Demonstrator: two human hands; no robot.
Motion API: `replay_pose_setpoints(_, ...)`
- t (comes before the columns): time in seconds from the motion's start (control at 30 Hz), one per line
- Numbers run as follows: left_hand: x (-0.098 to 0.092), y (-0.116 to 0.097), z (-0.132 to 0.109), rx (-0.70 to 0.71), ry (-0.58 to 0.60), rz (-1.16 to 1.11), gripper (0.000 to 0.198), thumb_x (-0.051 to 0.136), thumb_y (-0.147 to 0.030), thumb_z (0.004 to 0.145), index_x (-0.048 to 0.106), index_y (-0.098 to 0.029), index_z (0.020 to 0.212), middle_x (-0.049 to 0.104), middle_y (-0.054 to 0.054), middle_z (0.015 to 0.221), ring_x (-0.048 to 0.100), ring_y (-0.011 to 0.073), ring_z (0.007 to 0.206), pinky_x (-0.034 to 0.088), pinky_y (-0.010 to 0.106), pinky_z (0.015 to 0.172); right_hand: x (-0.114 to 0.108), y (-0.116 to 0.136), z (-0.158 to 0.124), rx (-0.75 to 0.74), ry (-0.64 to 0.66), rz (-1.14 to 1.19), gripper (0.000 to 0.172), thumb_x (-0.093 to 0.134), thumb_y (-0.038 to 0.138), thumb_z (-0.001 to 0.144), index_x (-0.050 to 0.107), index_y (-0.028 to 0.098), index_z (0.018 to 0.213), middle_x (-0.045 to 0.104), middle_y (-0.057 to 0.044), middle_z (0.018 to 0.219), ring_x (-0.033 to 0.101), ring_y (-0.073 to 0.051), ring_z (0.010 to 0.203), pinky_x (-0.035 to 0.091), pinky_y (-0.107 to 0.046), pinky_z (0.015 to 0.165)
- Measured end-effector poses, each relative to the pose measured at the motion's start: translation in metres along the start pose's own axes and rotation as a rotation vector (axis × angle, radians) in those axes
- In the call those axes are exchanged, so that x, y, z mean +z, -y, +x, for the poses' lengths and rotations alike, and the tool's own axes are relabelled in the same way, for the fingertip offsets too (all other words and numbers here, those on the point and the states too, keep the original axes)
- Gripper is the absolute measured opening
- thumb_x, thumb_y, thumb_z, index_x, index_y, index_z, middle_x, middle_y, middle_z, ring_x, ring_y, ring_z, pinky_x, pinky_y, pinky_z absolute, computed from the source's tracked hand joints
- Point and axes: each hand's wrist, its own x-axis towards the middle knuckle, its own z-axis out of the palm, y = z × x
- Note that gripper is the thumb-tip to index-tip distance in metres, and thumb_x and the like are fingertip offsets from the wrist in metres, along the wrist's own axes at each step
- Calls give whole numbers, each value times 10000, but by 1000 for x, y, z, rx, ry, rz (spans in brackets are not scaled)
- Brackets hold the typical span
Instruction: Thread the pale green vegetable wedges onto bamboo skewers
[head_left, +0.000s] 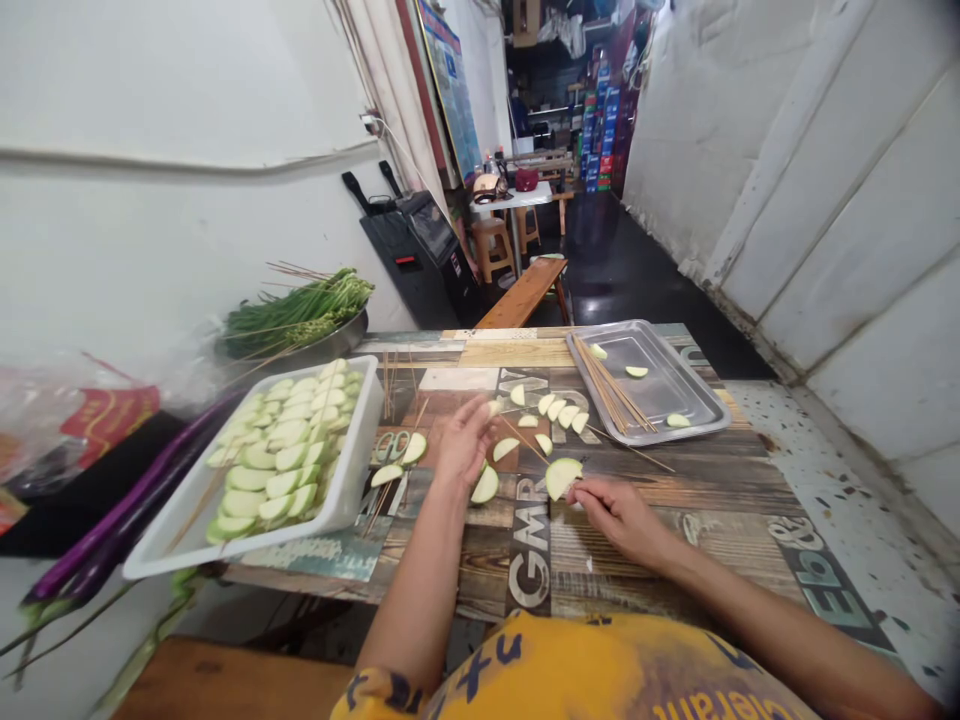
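Note:
My left hand (463, 440) is closed in a pinch on a thin bamboo skewer (525, 440) that slants across the table towards the right. A small pale slice sits by its fingertips. My right hand (619, 512) rests on the table, its fingertips pinching the edge of a large pale green vegetable slice (562, 475). Several loose slices (559, 410) lie just beyond both hands, and another slice (485, 486) lies under my left wrist.
A white tub (352, 480) of skewered slices stands at the left, with purple eggplants (127, 510) beside it. A metal tray (675, 385) holding skewers (611, 395) and a few slices is at the right. A bowl of green chives (300, 315) is behind the tub.

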Motion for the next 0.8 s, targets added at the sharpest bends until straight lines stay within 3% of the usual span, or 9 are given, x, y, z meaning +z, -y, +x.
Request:
replay_pose_setpoints(0.13, 2, 1, 1, -56, -6, -57, 103, 604, -82, 731, 614, -83, 834, 670, 82, 808, 631, 99, 697, 509, 175, 639, 0, -1, -1, -10, 19, -33, 302, 354, 298, 895, 602, 155, 798, 596, -6, 689, 512, -116, 622, 372, -203, 607)
replay_pose_setpoints(0.27, 3, 1, -1, -80, -1, -77, 103, 581, -61, 744, 619, -82, 838, 678, 103, 860, 651, 145, 779, 533, 240, 726, 0, 0, -1, 0, 34, -39, 287, 355, 280, 897, 596, 157, 801, 600, -5, 704, 520, -118, 644, 367, -200, 617)
replay_pose_setpoints(0.8, 5, 3, -1, -68, -73, -143, 94, 533, -50, 776, 620, -81, 792, 682, 89, 840, 652, 137, 786, 540, 208, 691, 0, 2, -2, 6, 39, -44, 276, 349, 260, 893, 591, 159, 807, 596, -8, 703, 520, -121, 640, 363, -203, 615)
